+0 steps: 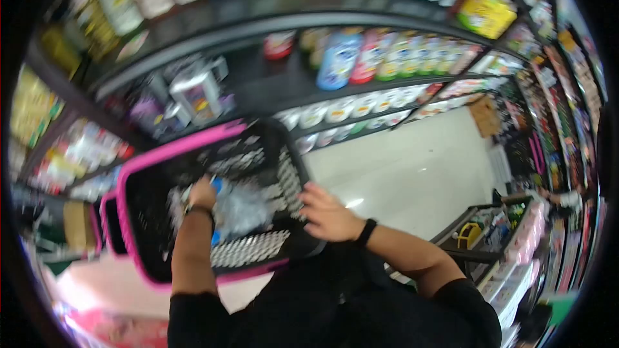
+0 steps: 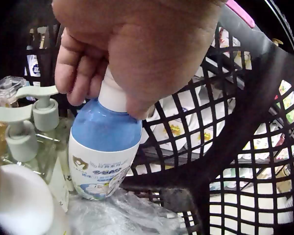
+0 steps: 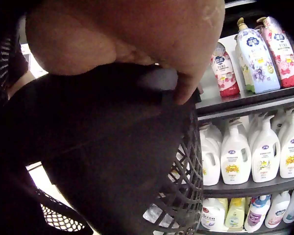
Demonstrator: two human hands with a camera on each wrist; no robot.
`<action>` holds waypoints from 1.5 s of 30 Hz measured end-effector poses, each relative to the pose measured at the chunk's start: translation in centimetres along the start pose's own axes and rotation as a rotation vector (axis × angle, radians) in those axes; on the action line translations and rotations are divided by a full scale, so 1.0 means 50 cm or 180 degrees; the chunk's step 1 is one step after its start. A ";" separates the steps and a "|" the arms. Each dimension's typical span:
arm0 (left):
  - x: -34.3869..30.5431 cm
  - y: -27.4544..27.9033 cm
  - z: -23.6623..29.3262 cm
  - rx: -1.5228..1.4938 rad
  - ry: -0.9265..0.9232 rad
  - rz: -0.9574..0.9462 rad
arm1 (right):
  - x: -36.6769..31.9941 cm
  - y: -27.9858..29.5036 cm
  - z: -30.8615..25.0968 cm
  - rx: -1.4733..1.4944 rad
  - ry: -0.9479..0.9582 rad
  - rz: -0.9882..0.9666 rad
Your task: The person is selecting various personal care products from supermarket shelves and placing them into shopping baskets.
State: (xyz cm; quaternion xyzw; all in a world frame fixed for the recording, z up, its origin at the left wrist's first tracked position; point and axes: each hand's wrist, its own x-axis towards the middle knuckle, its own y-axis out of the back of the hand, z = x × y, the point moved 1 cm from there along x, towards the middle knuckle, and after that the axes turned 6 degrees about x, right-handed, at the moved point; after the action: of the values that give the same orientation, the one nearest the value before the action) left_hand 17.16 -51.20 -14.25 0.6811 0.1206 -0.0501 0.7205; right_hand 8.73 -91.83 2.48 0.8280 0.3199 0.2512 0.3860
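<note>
In the left wrist view my left hand grips a blue bottle by its white neck from above. Its white label carries a cartoon bear and upside-down print. The bottle stands inside a black shopping basket with a pink rim, beside crinkled clear plastic. Two pale pump bottles and a white bottle are just left of it. My right hand rests at the basket's right edge, fingers extended and slightly spread; in the right wrist view its fingertips are partly hidden.
Shelves hold rows of bottles ahead, among them white pump bottles and a blue bottle. Pale floor stretches to the right of the basket. A low display stand and a cardboard box are farther right.
</note>
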 end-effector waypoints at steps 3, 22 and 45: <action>0.001 -0.021 0.006 -0.0397 0.0289 -0.0445 | -0.009 -0.007 0.010 0.0173 0.0140 0.0122; -0.188 0.239 0.282 -0.0724 -0.2664 0.0510 | -0.047 0.348 0.375 0.1854 -0.0486 0.0594; -0.309 0.353 0.725 -0.1340 0.0831 -0.0174 | -0.078 1.201 0.836 -0.1072 -0.1238 0.5005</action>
State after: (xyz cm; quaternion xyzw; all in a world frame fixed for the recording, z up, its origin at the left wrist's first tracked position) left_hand 10.23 -87.42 8.17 0.5132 0.2387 0.0451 0.8232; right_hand 54.00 -144.51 25.80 0.7699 -0.4670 0.3448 0.2650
